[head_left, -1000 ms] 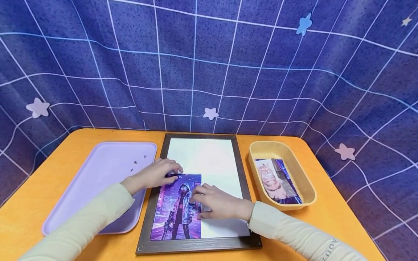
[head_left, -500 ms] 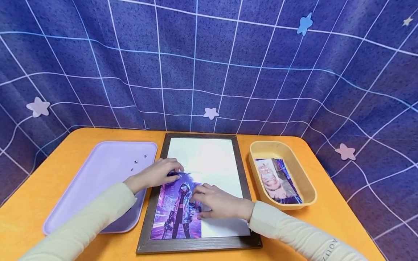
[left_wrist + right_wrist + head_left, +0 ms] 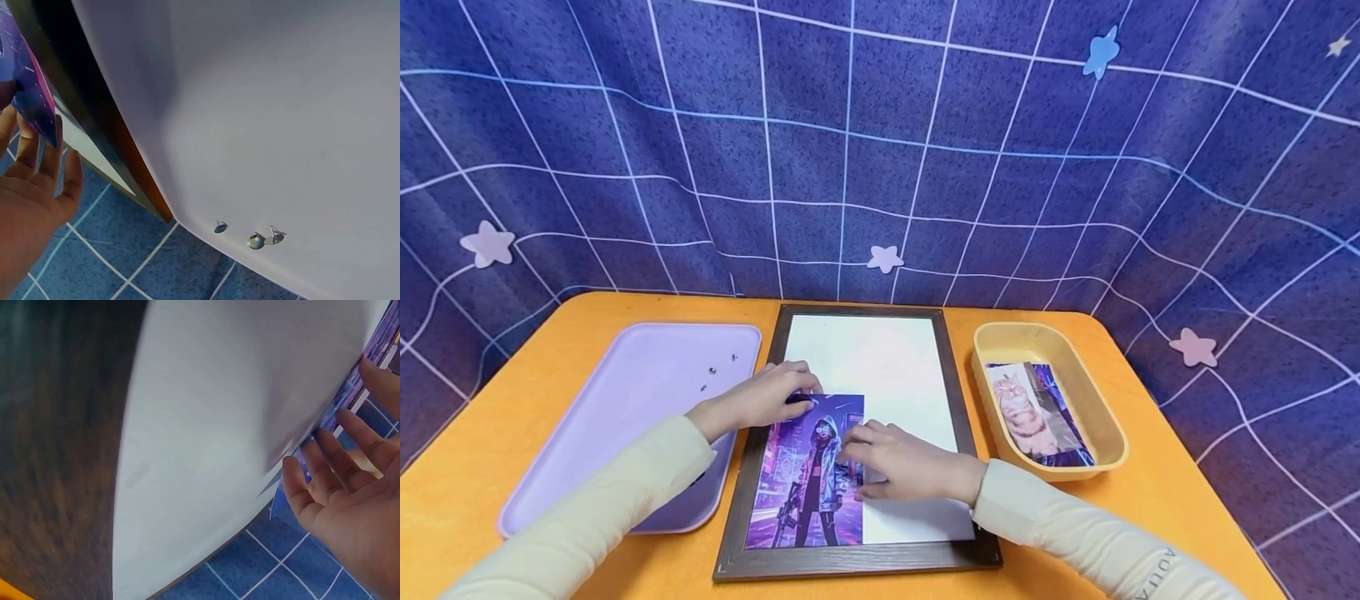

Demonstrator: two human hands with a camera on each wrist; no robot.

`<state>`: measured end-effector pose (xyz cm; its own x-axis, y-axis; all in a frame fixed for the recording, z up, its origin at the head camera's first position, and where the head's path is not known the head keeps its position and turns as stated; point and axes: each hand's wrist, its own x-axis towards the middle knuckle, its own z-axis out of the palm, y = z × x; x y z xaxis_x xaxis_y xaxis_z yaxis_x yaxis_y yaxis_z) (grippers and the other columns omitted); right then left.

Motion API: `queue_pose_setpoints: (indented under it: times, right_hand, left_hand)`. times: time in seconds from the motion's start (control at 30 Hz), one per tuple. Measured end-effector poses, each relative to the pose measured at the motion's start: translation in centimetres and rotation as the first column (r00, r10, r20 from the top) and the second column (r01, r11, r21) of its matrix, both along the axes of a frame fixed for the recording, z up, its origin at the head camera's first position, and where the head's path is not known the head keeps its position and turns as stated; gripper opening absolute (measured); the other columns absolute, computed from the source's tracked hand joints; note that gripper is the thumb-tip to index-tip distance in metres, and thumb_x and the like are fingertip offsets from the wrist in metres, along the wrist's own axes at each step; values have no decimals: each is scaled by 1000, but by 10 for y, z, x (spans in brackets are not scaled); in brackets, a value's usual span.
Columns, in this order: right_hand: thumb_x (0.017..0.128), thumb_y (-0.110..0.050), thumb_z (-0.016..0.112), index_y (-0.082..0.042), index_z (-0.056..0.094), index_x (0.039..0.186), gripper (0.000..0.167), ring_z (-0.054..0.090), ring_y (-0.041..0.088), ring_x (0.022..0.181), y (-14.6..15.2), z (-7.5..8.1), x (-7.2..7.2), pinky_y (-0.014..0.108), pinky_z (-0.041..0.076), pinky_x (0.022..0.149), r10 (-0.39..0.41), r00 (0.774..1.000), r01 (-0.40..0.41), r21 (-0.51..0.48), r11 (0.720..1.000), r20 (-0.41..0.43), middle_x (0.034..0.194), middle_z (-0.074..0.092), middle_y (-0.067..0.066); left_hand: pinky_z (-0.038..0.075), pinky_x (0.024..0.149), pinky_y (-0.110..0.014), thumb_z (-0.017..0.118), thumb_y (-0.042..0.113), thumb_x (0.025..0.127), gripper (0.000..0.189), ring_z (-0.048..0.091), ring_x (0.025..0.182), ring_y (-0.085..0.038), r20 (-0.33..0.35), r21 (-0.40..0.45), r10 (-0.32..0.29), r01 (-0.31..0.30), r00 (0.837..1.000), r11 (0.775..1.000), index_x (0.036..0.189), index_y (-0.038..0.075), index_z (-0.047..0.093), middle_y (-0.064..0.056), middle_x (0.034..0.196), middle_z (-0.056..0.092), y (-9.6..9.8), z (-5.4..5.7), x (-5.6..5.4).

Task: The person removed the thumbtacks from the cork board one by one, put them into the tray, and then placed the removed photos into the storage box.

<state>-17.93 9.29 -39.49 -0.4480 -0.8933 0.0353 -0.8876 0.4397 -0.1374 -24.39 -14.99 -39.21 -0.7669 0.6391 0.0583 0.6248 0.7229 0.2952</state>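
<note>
A purple picture print (image 3: 808, 492) of a hooded figure with a rifle lies over the lower left of a white board (image 3: 917, 517) in a dark wooden frame (image 3: 857, 560). At its upper left corner, my left hand (image 3: 772, 396) pinches the print between thumb and fingers; the left wrist view shows the print's corner (image 3: 37, 119) standing away from the frame. My right hand (image 3: 913, 462) touches the print's right edge, fingertips along it and palm over the white board. In the right wrist view those fingers (image 3: 322, 469) are spread and gently bent.
Left of the frame lies a lilac tray (image 3: 617, 450) with several metal thumbtacks (image 3: 255, 240). To the right, a yellow basin (image 3: 1101, 425) holds more prints, a cat photo (image 3: 1022, 412) on top. A blue grid curtain (image 3: 880, 150) hangs behind the orange table (image 3: 1157, 500).
The print's top edge has risen slightly; it bent and shone near its upper right half a second ago and now looks straight. Both hands have stayed almost in place.
</note>
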Motion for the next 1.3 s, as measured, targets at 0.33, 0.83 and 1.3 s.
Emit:
queue_pose_setpoints:
  times: [0.33,0.83,1.3]
  right_hand:
    - [82,-31,65,-14,56,116,39,48,12,112,5,6,0,27,39,98,-21,999,21,-17,1000,32,121,53,-2]
    - [83,-28,64,-13,56,116,37,48,15,112,31,28,-6,34,39,98,-127,991,129,-45,991,41,119,53,-1]
    - [82,-20,67,-7,57,113,35,51,19,105,76,44,-22,37,43,90,-191,982,190,-150,970,8,112,55,5]
  left_hand:
    - [41,75,-37,62,22,84,18,55,86,-14,-27,-4,20,-20,999,1000,101,17,66,4,92,61,0,0,0]
    - [48,73,-33,59,18,87,13,59,81,-9,0,75,-3,3,1000,997,99,15,65,2,93,68,-2,3,0]
    - [48,84,-41,57,16,87,17,61,93,-18,7,100,10,-10,1000,995,102,12,64,-1,98,67,-2,7,1]
